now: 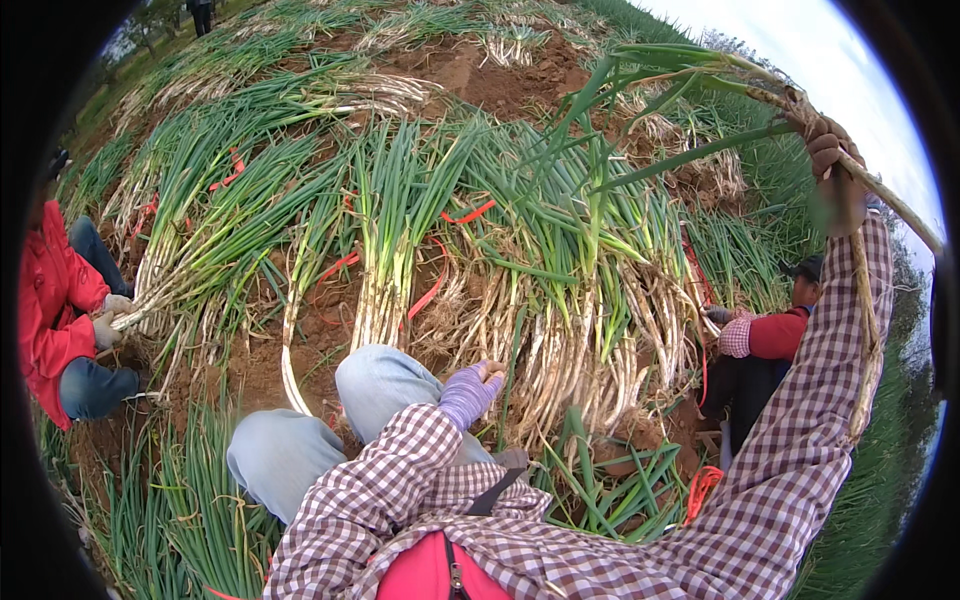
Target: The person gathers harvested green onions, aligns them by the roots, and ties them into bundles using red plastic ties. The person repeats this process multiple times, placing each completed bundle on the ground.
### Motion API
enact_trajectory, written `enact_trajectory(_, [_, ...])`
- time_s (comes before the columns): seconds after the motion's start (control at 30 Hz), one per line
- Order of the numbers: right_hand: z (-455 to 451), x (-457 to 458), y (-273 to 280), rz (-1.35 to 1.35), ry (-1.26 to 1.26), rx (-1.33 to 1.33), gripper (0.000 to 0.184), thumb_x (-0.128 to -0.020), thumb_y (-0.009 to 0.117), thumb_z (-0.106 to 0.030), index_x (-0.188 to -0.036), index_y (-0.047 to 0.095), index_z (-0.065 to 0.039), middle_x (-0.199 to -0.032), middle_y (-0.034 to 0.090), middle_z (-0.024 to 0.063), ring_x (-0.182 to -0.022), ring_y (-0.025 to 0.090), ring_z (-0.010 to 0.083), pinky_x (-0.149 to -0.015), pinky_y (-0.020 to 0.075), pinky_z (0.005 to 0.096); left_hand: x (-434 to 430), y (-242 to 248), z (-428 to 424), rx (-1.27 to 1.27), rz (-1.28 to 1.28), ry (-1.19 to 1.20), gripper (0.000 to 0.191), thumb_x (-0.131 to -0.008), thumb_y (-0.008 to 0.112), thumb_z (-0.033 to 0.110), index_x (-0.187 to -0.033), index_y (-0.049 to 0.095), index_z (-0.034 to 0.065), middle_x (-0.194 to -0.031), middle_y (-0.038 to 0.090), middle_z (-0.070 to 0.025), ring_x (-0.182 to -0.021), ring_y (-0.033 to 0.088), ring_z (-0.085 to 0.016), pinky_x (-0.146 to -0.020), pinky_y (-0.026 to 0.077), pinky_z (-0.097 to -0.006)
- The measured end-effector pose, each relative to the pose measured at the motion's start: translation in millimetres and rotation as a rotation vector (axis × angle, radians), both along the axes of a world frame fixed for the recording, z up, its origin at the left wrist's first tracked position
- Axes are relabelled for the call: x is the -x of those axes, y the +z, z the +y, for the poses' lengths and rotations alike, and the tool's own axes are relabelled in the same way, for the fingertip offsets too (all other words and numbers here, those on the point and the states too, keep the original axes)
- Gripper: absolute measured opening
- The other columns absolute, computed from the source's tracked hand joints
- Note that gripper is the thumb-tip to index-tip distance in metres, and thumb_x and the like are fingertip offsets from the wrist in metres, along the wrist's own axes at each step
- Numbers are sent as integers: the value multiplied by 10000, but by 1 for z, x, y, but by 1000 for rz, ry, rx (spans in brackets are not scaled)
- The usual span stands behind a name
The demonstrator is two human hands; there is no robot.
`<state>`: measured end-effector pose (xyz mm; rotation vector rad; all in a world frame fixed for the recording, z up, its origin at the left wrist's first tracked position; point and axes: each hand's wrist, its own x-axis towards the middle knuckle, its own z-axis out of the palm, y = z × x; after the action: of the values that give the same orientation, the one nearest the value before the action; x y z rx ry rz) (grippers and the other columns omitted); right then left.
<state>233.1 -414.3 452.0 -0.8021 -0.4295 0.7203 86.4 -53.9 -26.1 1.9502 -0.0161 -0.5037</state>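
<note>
My right hand (832, 146), in a dark brown glove, is raised high at the upper right and is shut on some Welsh onion stalks (889, 191). Their green leaves (675, 71) stick out to the left, and a withered strand hangs down along my checked sleeve. Low in the middle, my left hand (471, 391), in a purple glove with bare fingertips, is by my knee (386, 382). Its fingers are curled together and I see nothing in them. Just beyond it lies a row of Welsh onions (570, 337), white stems towards me, soil on their roots.
Red ties (429, 296) lie among the onions, and a red tie bundle (702, 491) sits by my right side. A person in red (56, 315) holds onions at the left. Another person (776, 334) crouches at the right. Standing onions (187, 487) grow at the lower left.
</note>
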Motion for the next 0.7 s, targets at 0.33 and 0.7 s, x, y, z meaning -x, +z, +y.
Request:
enact_trajectory(0.33, [-21, -64, -172, 205, -402, -85, 324, -890, 505, -144, -1157, 453, 30, -776, 532, 34, -575, 481, 108, -489, 429, 196, 6, 7, -2, 8, -21, -42, 341, -893, 491, 296, -1152, 556, 85, -1014, 629, -154, -922, 603, -276, -827, 455, -350])
enact_trajectory(0.7, [110, 32, -556, 1083, -704, -169, 323, -862, 586, -297, -990, 564, -1, -816, 609, 113, -701, 607, 218, -601, 548, 343, -42, -25, -66, 478, 623, 244, 700, -855, 406, 601, -1258, 474, 33, -1244, 499, -168, -1164, 446, -293, -972, 336, -381])
